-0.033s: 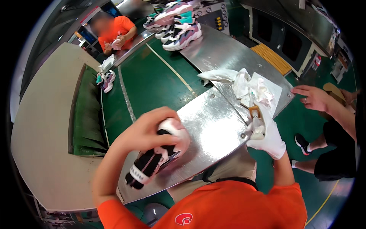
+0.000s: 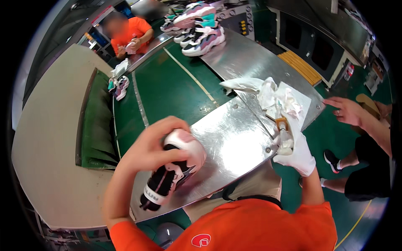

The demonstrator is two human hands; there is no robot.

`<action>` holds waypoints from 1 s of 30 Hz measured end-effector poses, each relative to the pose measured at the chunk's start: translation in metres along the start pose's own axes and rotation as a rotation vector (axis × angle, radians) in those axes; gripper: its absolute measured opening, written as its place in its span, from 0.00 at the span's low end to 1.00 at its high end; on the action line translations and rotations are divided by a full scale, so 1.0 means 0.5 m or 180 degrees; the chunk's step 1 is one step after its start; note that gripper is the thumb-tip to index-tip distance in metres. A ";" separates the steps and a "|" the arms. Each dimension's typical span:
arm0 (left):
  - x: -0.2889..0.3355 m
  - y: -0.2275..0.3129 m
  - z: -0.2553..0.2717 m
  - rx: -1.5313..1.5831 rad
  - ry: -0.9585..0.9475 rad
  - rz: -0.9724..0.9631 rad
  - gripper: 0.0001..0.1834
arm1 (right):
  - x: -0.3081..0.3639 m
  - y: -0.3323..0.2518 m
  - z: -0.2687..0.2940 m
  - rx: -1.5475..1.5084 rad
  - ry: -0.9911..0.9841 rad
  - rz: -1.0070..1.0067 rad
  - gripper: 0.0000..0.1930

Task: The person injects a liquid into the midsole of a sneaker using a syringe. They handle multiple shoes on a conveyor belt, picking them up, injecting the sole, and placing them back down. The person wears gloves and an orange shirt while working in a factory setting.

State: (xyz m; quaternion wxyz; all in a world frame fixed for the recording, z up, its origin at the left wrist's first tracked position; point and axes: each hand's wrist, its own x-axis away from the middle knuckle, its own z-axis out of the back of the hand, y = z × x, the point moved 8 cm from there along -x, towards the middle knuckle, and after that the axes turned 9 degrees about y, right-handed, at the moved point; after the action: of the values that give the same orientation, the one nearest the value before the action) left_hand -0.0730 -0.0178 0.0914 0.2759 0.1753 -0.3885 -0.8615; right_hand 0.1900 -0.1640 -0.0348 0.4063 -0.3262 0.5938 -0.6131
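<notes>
Sneaker (image 2: 171, 171) held by the toe in left hand (image 2: 150, 146), near left, gloved right hand (image 2: 296, 157) (grip can't be told) at right, metal table (image 2: 215, 125) between

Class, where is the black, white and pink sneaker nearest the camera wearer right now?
In the head view, the sneaker is left of centre and low, over the metal table, its toe end in the left hand.

On the white band (image 2: 154, 195) of the black, white and pink shoe (image 2: 172, 176), we see dark capital letters, slightly blurred. On the orange shirt (image 2: 255, 226) of the person we find one red emblem (image 2: 201, 240) with white outline, in which we read no word.
</notes>
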 end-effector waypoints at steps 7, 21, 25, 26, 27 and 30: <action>0.179 0.035 0.094 0.0960 0.2078 -0.0785 0.26 | -0.032 0.016 0.009 0.1365 -0.0137 0.0184 0.51; 0.076 0.024 0.041 0.0861 0.1894 -0.0593 0.21 | 0.016 -0.242 -0.124 -0.2564 -0.2269 0.0220 0.67; 0.063 0.008 0.046 0.0941 0.1854 -0.0525 0.21 | 0.002 -0.287 -0.188 -0.2785 -0.2624 0.0072 0.55; 0.062 0.007 0.047 0.0963 0.1846 -0.0505 0.21 | -0.001 -0.287 -0.198 -0.2745 -0.2656 0.0058 0.50; 0.062 0.007 0.049 0.0985 0.1839 -0.0483 0.20 | -0.005 -0.288 -0.208 -0.2703 -0.2688 0.0048 0.44; 0.061 0.007 0.052 0.0939 0.1857 -0.0535 0.21 | -0.011 -0.294 -0.223 -0.2622 -0.2836 0.0276 0.40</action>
State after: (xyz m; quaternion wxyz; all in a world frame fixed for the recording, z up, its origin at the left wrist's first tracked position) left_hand -0.1090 -0.0234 0.1078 0.2751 0.4839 -0.3979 -0.7293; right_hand 0.0780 -0.1129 0.1025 0.4807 -0.6573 0.5678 -0.1203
